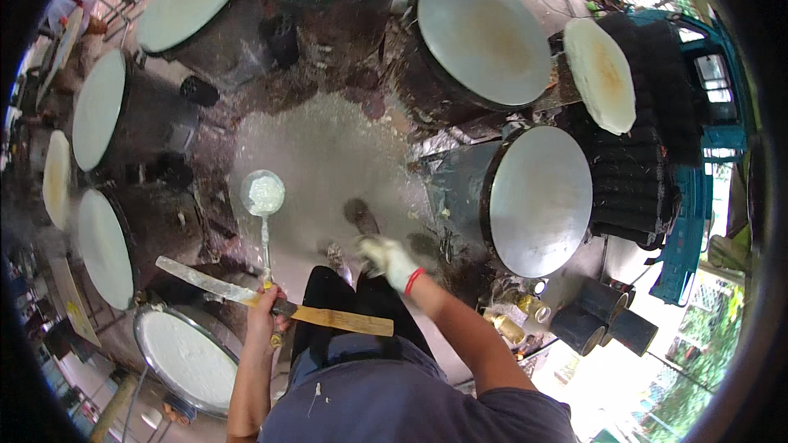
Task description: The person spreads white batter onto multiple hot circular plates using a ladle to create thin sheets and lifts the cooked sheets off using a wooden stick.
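My left hand (271, 307) is bare and closed around a long-handled metal ladle (263, 194) with white batter in its bowl. The same hand grips a long flat wooden spatula (341, 320), whose batter-smeared end points left. A metal basin of white batter (188, 357) stands at the lower left, beside my left forearm. My right hand (383, 258), in a white glove with a red band at the wrist, is blurred in front of my knees; its fingers cannot be made out. The nearest round griddle to it is the bare one at right (542, 203).
Round griddles on drum stoves ring me; one at upper right (483, 40) is browned. A flatbread (600, 74) lies beyond it, near stacked dark cylinders (628, 184). Glass jars (508, 327) and black cylinders (578, 326) stand lower right. A teal vehicle (683, 227) is at far right.
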